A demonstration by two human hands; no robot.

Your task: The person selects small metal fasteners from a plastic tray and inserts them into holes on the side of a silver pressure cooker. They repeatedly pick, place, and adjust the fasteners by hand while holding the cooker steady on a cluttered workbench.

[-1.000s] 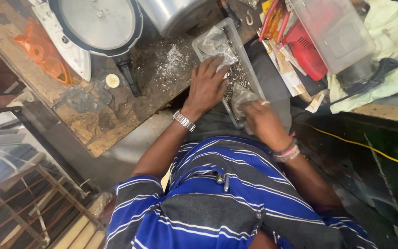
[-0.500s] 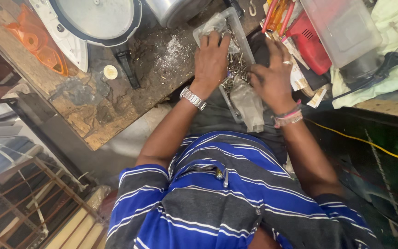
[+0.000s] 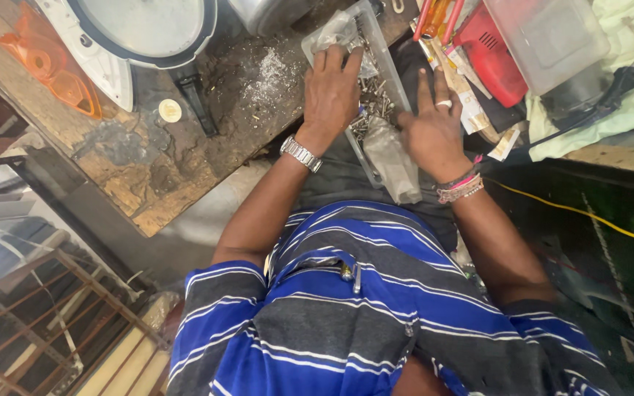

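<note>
A long clear plastic tray (image 3: 398,81) holding several small screws and crumpled clear plastic bags lies on the worn wooden workbench (image 3: 148,169). My left hand (image 3: 332,92), with a metal wristwatch, lies palm down over the tray's middle, its fingers stretched onto a bag at the far end. My right hand (image 3: 431,128), with a ring and beaded bracelets, rests at the tray's right edge. Its fingers are spread and its thumb points toward the screws. Neither hand visibly grips anything.
A round lidded pot with a black handle (image 3: 148,29) and an orange plastic piece (image 3: 53,70) sit at the bench's far left. A red container (image 3: 489,55), a clear box (image 3: 552,37) and pale cloth (image 3: 625,81) crowd the right. A yellow cable (image 3: 588,216) runs below.
My right hand has moved from the tray's near end up to its right edge and spread its fingers. My left hand has stayed on the tray.
</note>
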